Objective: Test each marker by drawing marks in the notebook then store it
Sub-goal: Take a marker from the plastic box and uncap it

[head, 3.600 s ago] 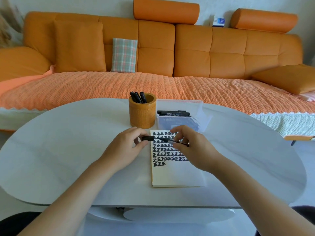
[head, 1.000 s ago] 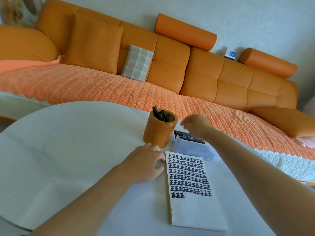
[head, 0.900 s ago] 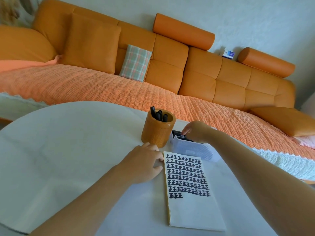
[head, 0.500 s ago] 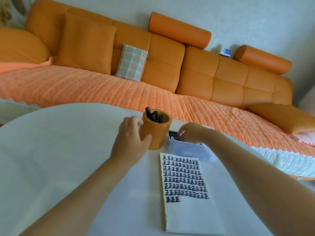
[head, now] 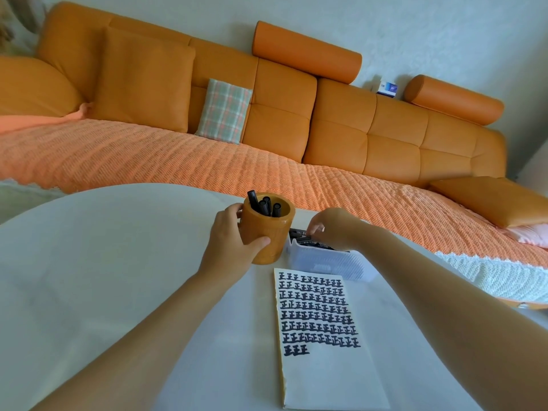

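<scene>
Since the earlier view, left hand has left the counter beside the notebook and wrapped around the wooden pen cup; right hand has dropped from above the clear plastic box to its rim. Left side: a bare forearm rises from the lower edge to the left hand, whose thumb lies across the near wall of the cup and whose fingers curl around its far side, closed on the cup. The cup stands upright on the counter and holds four black markers, caps upward, leaning slightly left. Centre: the notebook lies flat on the counter, just in front of the box, its open page covered with rows of black marks that end in a short bottom row; the lower part of the page is blank. Right of the cup, and touching or nearly touching it, the box holds more black markers lying flat. The right hand reaches over the box, fingertips at the markers inside; whether the fingers are pinched on a marker or loose cannot be told. Background: an orange sofa with a plaid cushion spans the far side.
</scene>
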Available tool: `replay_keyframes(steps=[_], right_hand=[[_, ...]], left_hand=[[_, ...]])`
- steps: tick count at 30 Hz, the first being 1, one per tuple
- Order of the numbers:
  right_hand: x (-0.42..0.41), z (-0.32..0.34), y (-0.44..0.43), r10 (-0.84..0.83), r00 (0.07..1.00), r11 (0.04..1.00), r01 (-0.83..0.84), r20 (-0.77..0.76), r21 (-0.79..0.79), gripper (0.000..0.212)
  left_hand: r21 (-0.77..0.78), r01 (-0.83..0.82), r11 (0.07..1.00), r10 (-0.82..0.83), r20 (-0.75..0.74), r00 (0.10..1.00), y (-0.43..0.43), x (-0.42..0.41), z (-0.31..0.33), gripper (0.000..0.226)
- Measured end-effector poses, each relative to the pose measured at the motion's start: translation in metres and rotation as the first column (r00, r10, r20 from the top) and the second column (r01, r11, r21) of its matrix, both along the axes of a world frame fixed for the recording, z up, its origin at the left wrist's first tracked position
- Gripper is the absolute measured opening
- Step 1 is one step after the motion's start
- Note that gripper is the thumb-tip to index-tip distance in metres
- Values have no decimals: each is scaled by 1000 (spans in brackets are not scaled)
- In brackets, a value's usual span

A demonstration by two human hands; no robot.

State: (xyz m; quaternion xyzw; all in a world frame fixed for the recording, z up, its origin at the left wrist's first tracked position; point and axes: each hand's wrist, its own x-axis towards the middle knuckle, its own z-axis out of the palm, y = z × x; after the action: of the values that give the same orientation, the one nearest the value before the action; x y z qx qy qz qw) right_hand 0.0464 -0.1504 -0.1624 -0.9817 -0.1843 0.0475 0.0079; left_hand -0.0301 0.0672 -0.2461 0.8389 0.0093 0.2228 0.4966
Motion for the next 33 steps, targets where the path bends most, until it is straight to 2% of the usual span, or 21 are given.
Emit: replay_keyframes(steps=[6,9,12,14,16,17,19,22,26,29,32,33], right_hand=[[-15,8,0,-29,993,999,27,115,22,30],[-33,15,-7,-68,985,987,43,157,158,34],[-58,24,-15,-122,983,945,73,136,319,29],[-77,26,-18,-164,985,826,110,48,553,20],[-96,23,-19,-162,983,604,170,-89,779,15],[-104,20,-19,-138,978,498,205,-157,842,14],[-116,10,-20,-74,963,352,268,-258,897,11],[-126,-6,-22,-40,942,273,331,-333,903,15],[-133,-20,-23,53,901,117,423,-431,899,13],[-136,-29,-22,140,872,103,458,-469,883,20],[-136,-31,-26,145,880,171,428,-452,888,23],[-136,-30,-29,118,894,225,401,-433,888,21]], left_hand=[[38,16,999,-16,-8,1000,1,-5,4,76],[99,-47,994,45,17,999,0,-14,9,71],[173,-96,980,67,167,984,-3,-28,15,51],[194,-62,979,15,234,972,-8,-39,18,38],[203,8,979,-61,253,966,-14,-48,20,30],[209,57,976,-109,246,963,-18,-53,20,26],[232,160,959,-212,221,952,-27,-63,21,19],[246,279,928,-321,154,934,-38,-76,20,19],[339,276,899,-324,94,941,-42,-85,20,31],[399,262,879,-316,73,946,-39,-90,19,23],[420,239,875,-298,79,951,-32,-89,20,18],[429,244,870,-304,74,950,-30,-88,21,17]])
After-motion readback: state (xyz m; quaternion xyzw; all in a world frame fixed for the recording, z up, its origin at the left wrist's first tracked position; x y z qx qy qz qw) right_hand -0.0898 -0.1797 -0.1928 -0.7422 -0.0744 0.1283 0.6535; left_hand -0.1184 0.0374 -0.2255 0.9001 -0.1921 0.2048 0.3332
